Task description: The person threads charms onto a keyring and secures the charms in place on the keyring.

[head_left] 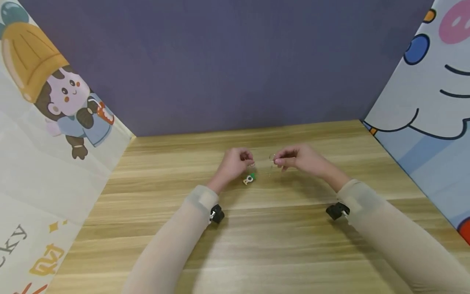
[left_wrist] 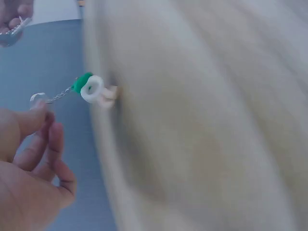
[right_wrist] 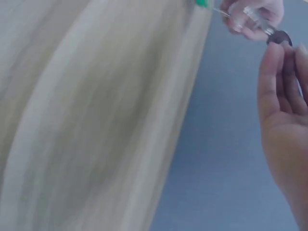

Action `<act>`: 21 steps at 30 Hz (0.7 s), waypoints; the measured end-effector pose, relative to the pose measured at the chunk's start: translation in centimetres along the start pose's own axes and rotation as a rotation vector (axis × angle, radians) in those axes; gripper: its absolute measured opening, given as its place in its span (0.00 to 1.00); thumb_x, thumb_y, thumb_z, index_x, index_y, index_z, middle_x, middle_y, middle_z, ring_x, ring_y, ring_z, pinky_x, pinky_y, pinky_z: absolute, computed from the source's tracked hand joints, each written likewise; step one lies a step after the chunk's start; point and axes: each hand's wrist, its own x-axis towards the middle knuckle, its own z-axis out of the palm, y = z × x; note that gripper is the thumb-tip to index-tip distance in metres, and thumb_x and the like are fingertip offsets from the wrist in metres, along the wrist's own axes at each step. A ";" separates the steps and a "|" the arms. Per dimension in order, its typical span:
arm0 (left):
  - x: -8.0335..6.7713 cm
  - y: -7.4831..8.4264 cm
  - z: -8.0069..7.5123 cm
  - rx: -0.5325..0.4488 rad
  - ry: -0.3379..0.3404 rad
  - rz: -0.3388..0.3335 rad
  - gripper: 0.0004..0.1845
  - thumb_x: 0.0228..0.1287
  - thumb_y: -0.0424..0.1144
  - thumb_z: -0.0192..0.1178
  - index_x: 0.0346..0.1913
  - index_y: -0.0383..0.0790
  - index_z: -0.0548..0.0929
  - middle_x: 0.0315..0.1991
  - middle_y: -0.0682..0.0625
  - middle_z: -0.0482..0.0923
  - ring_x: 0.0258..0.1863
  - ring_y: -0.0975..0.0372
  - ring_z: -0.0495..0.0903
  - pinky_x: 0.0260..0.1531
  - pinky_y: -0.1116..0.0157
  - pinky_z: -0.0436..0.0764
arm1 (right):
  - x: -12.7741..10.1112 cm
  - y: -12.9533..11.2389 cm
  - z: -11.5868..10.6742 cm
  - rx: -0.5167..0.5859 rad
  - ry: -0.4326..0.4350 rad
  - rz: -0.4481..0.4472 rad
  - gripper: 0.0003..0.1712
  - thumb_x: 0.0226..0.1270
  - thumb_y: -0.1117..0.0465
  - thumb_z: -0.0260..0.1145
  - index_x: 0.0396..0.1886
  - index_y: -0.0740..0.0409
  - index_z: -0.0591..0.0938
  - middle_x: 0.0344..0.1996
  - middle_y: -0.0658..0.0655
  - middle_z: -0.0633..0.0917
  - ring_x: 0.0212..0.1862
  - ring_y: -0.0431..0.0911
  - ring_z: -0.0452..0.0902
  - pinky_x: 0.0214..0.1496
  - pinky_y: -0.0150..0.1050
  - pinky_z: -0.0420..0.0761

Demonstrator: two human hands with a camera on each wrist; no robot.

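My left hand pinches a small metal ring between thumb and fingertips. From that ring a short chain runs to a green and white charm, which also shows in the left wrist view. The charm hangs low by the wooden table; whether it touches the wood I cannot tell. My right hand is a few centimetres to the right, at the same height, and pinches a second thin ring at its fingertips. The two hands are close but apart.
A purple wall closes the back of the table. Cartoon-printed panels stand at the left and right sides. A small black camera is strapped to each wrist.
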 end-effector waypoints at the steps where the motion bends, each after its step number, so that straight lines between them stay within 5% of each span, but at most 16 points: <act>1: 0.0 0.5 -0.4 -0.023 0.034 0.015 0.02 0.71 0.33 0.70 0.39 0.39 0.87 0.37 0.47 0.89 0.37 0.56 0.86 0.37 0.68 0.85 | -0.1 -0.4 -0.1 -0.003 0.028 -0.023 0.11 0.76 0.61 0.70 0.49 0.64 0.89 0.48 0.70 0.89 0.45 0.52 0.89 0.50 0.47 0.92; 5: -0.4 2.7 -1.9 -0.109 0.133 0.077 0.02 0.74 0.36 0.68 0.42 0.41 0.87 0.38 0.48 0.91 0.39 0.52 0.89 0.37 0.66 0.86 | -0.4 -1.7 -0.4 -0.010 0.124 -0.130 0.09 0.78 0.61 0.69 0.47 0.64 0.88 0.53 0.63 0.88 0.51 0.39 0.85 0.54 0.32 0.89; 8: -0.8 4.4 -2.9 -0.174 0.168 0.130 0.02 0.73 0.35 0.69 0.42 0.40 0.88 0.38 0.45 0.91 0.37 0.53 0.89 0.36 0.67 0.87 | -0.8 -2.7 -0.4 0.031 0.150 -0.176 0.09 0.79 0.61 0.67 0.46 0.63 0.86 0.58 0.58 0.87 0.59 0.37 0.83 0.61 0.30 0.86; 13: -2.1 6.8 -4.3 -0.272 0.161 0.165 0.02 0.72 0.32 0.69 0.43 0.37 0.88 0.38 0.44 0.91 0.38 0.54 0.90 0.37 0.65 0.89 | -1.9 -4.2 -0.2 0.089 0.133 -0.187 0.09 0.81 0.60 0.65 0.49 0.61 0.86 0.53 0.51 0.91 0.56 0.39 0.87 0.62 0.35 0.87; 21: -4.1 9.7 -4.6 -0.382 0.141 0.220 0.03 0.69 0.29 0.71 0.42 0.34 0.90 0.37 0.42 0.92 0.34 0.56 0.91 0.41 0.54 0.93 | -3.0 -5.6 0.8 0.177 0.127 -0.357 0.06 0.74 0.69 0.70 0.43 0.55 0.89 0.46 0.48 0.89 0.47 0.40 0.88 0.51 0.32 0.89</act>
